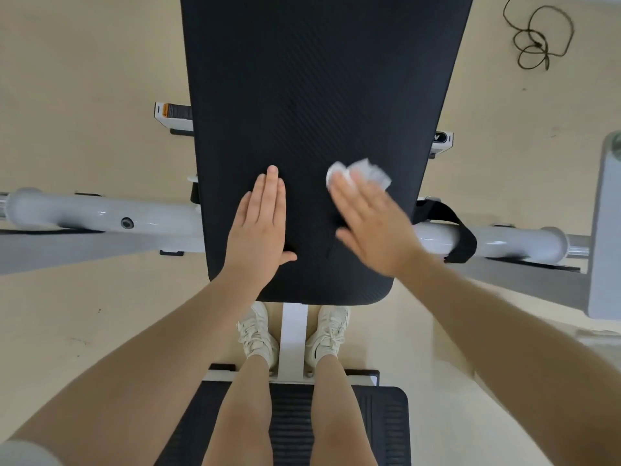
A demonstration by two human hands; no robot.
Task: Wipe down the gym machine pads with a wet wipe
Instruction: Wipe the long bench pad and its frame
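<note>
The left hand (260, 223) lies flat and empty on the black back pad (319, 95), seemingly to brace it, while the right hand (373, 227) presses a crumpled wet wipe (361, 173) under straight fingers against the pad's lower right.

Wet wipe (361, 171) on back pad (319, 95) (under right hand (373, 227)).
</note>
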